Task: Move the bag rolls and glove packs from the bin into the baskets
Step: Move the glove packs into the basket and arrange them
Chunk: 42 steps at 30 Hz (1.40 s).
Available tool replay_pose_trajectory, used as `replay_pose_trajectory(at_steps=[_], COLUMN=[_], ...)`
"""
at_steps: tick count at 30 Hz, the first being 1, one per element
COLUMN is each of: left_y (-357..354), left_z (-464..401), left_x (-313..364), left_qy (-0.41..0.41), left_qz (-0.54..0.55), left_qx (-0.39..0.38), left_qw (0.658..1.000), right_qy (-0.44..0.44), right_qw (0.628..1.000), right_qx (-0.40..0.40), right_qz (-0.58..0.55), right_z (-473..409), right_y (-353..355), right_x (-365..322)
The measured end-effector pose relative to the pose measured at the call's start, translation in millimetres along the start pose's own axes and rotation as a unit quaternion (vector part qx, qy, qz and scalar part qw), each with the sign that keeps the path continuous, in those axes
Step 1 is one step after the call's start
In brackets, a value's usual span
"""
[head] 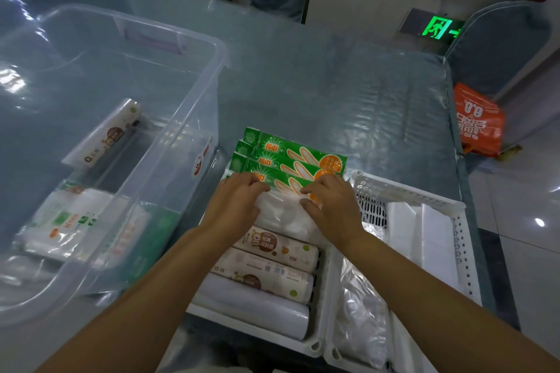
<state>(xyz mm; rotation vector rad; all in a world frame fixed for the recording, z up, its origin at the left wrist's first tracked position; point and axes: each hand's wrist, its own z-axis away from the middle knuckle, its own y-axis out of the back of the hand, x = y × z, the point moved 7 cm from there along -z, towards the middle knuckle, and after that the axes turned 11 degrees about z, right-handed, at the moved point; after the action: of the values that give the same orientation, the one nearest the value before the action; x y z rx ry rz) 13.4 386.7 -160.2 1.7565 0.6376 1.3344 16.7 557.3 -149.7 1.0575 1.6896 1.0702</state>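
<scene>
My left hand (235, 203) and my right hand (331, 207) both rest on a clear white bag roll (286, 218) in the near white basket (260, 327), fingers curled over its far edge. Behind the roll stand several green glove packs (291, 157). In front of it lie two printed beige rolls (272, 260) and a plain white roll (254, 309). The clear bin (169, 118) on the left holds a boxed roll (106, 136), a white bag pack (69, 221) and a green pack (151, 239). The right white basket (409, 194) holds white packs (424, 236) and clear film (360, 312).
Everything stands on a table with a shiny blue-grey cover (333, 85). An orange bag (478, 121) lies off the table's right edge on the tiled floor. A covered chair (500, 45) and a green exit sign (438, 28) are at the back right.
</scene>
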Motion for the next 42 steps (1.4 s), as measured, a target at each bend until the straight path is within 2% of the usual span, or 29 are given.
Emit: replay_pose_trajectory(at_steps=[4, 7, 10, 14, 18, 21, 26, 30, 34, 38, 42], left_y=[-13.5, -28.0, -37.4, -42.6, -47.2, -51.0, -53.4, -50.0, -50.0, -37.0, -38.7], left_z=[-11.7, -18.0, -23.1, -30.6, -48.0, -65.3, -77.1, -74.0, -74.8, -97.5, -104.8], left_x=[1.1, 4.6, 4.2, 2.8, 2.2, 5.3, 4.5, 4.8, 2.2, -9.1, -20.0], left_qy=[0.006, -0.024, -0.031, -0.03, -0.002, 0.002, -0.023, -0.045, -0.036, 0.011, 0.028], left_qz=[-0.056, -0.098, -0.137, -0.144, -0.083, -0.065, -0.099, -0.11, -0.096, -0.09, -0.125], left_qx=[-0.097, -0.149, -0.175, -0.207, -0.254, -0.234, -0.153, -0.099, -0.092, -0.044, -0.081], left_qw=[0.994, 0.984, 0.974, 0.967, 0.964, 0.97, 0.983, 0.988, 0.991, 0.995, 0.989], right_qy=[-0.071, -0.074, -0.065, -0.085, -0.069, -0.069, -0.095, -0.054, -0.022, -0.016, -0.029], right_qw=[0.997, 0.993, 0.993, 0.992, 0.989, 0.991, 0.99, 0.99, 0.989, 0.988, 0.987], right_qx=[-0.02, -0.073, -0.062, -0.013, -0.074, -0.095, -0.103, -0.129, -0.145, -0.154, -0.155], right_qz=[0.021, 0.057, 0.071, 0.089, 0.105, 0.068, -0.015, -0.014, -0.009, -0.018, -0.042], right_z=[-11.5, -14.2, -26.3, -62.8, -88.4, -95.3, -94.5, -94.4, -97.1, -98.7, -93.7], right_y=[-1.3, -12.8, -8.9, 5.0, -15.6, -28.9, -38.2, -42.7, -45.0, -47.4, -50.3], right_x=[23.9, 29.6, 33.4, 46.1, 47.8, 47.4, 53.3, 52.2, 48.6, 49.7, 56.2])
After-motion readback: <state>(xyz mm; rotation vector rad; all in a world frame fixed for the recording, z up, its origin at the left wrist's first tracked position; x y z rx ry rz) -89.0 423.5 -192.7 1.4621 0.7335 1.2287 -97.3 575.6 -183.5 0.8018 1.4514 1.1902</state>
